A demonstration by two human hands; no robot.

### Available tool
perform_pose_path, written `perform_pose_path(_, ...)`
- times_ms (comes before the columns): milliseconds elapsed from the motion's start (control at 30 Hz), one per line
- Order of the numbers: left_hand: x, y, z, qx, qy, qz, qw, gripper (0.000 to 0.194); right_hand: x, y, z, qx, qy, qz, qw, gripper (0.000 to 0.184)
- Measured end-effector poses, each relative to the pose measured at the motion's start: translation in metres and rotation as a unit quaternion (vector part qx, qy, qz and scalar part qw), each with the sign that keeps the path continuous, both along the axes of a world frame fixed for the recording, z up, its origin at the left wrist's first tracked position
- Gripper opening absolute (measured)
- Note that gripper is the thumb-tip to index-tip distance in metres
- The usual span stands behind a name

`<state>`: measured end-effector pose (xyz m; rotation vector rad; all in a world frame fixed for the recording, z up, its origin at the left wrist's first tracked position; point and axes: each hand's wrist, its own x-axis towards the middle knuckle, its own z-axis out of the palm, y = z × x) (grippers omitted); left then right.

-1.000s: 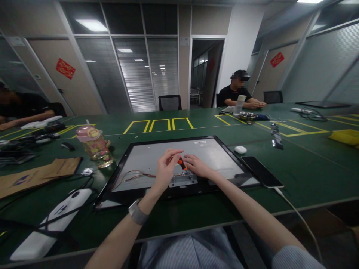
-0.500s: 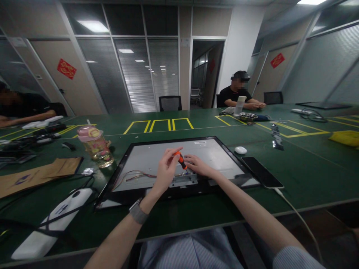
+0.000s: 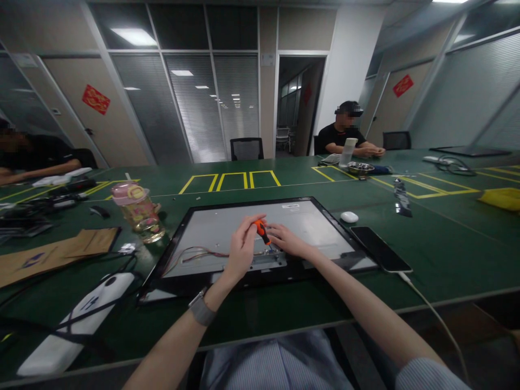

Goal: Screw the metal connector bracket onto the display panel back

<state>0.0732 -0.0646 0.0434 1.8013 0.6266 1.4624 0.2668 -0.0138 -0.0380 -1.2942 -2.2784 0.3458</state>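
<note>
A flat display panel (image 3: pixel 211 227) with a black frame lies face down on the green table in front of me. My left hand (image 3: pixel 241 249) pinches the top of a small orange-handled screwdriver (image 3: pixel 262 232), which stands tilted over a metal bracket (image 3: pixel 266 261) at the panel's near edge. My right hand (image 3: pixel 286 239) rests on the panel just right of the screwdriver, fingers curled down near its tip. Thin red and white wires (image 3: pixel 195 253) run across the panel to the left of my hands.
A pink-lidded bottle (image 3: pixel 138 211) stands left of the panel, with brown paper (image 3: pixel 57 252), a white device (image 3: pixel 85 311) and cables. A black phone (image 3: pixel 379 248) with a cable and a white earbud case (image 3: pixel 349 216) lie to the right. Other people sit at the far right and far left.
My left hand has slid slightly right and down on the screwdriver handle; the screwdriver stays over the bracket. My right hand has barely moved.
</note>
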Motion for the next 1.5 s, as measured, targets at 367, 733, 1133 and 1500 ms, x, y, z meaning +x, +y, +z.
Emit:
perform_pose_path(367, 0.0011, -0.0005, -0.0005, 0.004, -0.009, 0.059, 0.998, 0.023, -0.0001, -0.0009, -0.0007, 0.002, -0.008, -0.011, 1.0, 0.039)
perform_pose_path(733, 0.0012, 0.0021, -0.0047, 0.018, 0.002, 0.069, 0.997, 0.02, -0.0008, -0.0019, -0.0001, 0.008, -0.007, -0.01, 1.0, 0.038)
perform_pose_path(1133, 0.0012, 0.0009, -0.0035, 0.013, -0.007, 0.06, 0.998, 0.023, -0.002, -0.0022, 0.0016, 0.007, -0.015, -0.013, 1.0, 0.038)
perform_pose_path(1500, 0.0013, -0.0012, -0.0074, 0.079, 0.019, 0.11, 0.991, 0.026, -0.0019, -0.0034, 0.0027, 0.01, -0.014, -0.007, 1.0, 0.037)
